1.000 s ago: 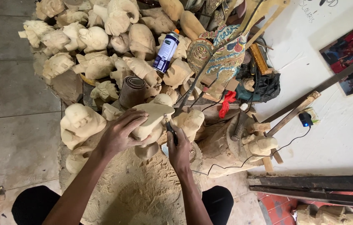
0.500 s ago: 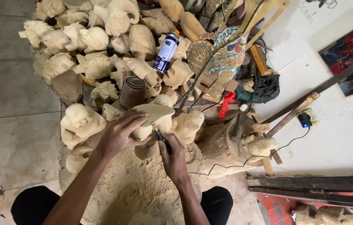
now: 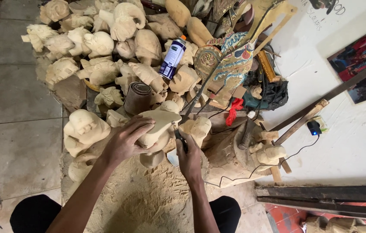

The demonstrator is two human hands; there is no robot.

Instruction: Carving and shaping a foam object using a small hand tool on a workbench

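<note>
Wooden carvings (image 3: 101,43) are heaped w/ sawdust (image 3: 148,198) spread below. A pale carving (image 3: 159,125) is clamped by the left hand (image 3: 124,142) over the sawdust, in front of the heap. A thin rotary tool (image 3: 179,138) is gripped by the right hand (image 3: 189,157), tip at the wood. Risk: tool could slip toward the left fingers, or its cable (image 3: 252,172) be snagged. Containers: one spray can (image 3: 172,57), upright, cap on, contents unseen.
</note>
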